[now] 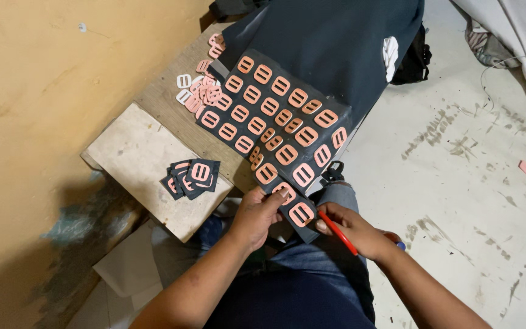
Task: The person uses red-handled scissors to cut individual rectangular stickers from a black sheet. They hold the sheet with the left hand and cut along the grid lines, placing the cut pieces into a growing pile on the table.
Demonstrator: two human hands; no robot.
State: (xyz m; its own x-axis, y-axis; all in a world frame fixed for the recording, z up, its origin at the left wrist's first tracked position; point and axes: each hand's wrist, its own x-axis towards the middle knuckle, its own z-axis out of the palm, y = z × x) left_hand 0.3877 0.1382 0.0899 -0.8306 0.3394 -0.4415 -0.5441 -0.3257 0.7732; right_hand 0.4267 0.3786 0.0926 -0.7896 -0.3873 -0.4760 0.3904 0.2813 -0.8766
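Both hands sit closest to me, over the lap. Left hand (262,212) pinches the near corner of the dark sheet (275,119), holding it taut. Right hand (360,233) is closed around red-handled scissors (338,233), tips at that same corner, beside a salmon-pink buckle shape (301,214). From the sheet: rows of matching shapes cover it; cut dark squares (191,177) lie left on the tabletop (147,161); loose pink pieces (202,91) are heaped at its far-left edge.
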